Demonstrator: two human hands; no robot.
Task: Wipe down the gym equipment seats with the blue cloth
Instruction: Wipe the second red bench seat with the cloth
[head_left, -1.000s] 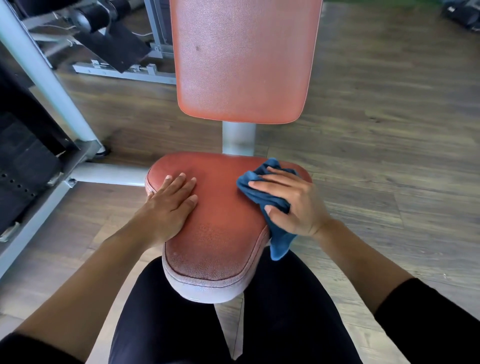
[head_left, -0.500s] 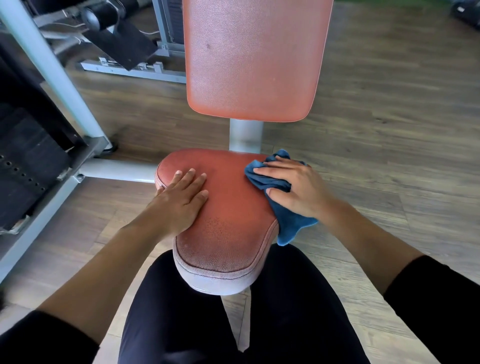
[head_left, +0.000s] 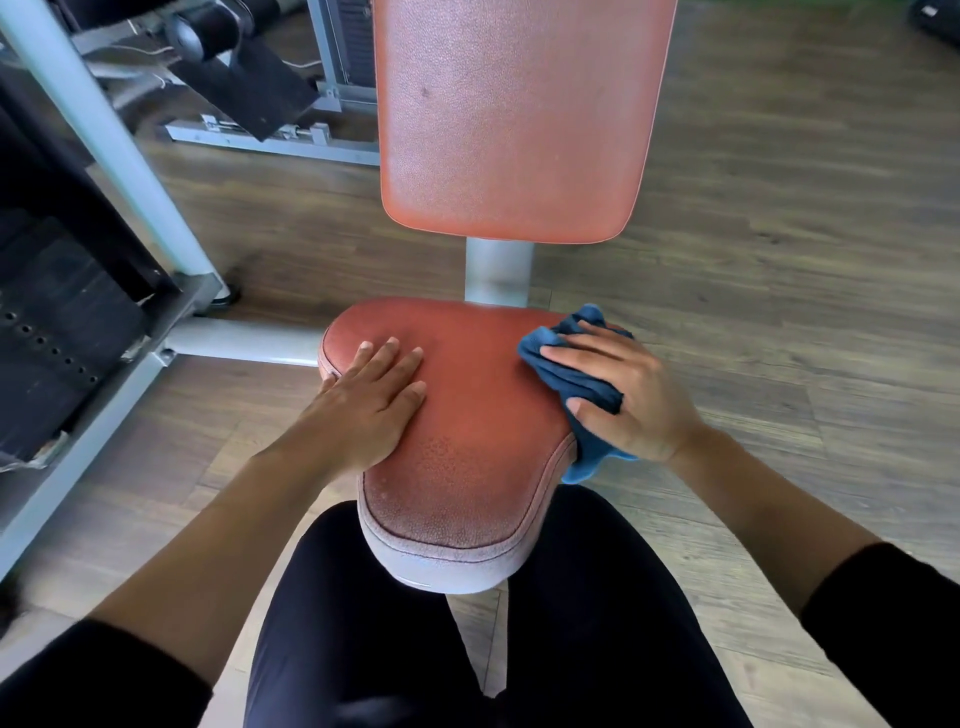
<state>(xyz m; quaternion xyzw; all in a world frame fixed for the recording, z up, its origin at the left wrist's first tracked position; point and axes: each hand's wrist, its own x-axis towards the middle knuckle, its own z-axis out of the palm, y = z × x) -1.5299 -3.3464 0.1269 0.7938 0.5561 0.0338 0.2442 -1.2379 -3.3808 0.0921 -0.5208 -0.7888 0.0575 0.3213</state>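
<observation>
Head view: the blue cloth (head_left: 574, 382) lies bunched at the right rear edge of the red seat pad (head_left: 483, 447), one tail drooping over the pad's right side. The right hand (head_left: 631, 402) grips it, fingers spread on top and thumb tucked into the folds. The left hand (head_left: 371, 402) rests flat and open on the pad's left edge, steadying it.

The cloth looks soft, light and limp. It will likely crumple and slide easily on the grained vinyl, so it is best taken as a wad under the palm. The pad looks firm, with a worn, paler front edge.

The backrest (head_left: 519, 119) is cut off at the top. The person's legs hide the pad's underside and support, and the weight stack (head_left: 57, 322) at the left is dark and hard to make out.
</observation>
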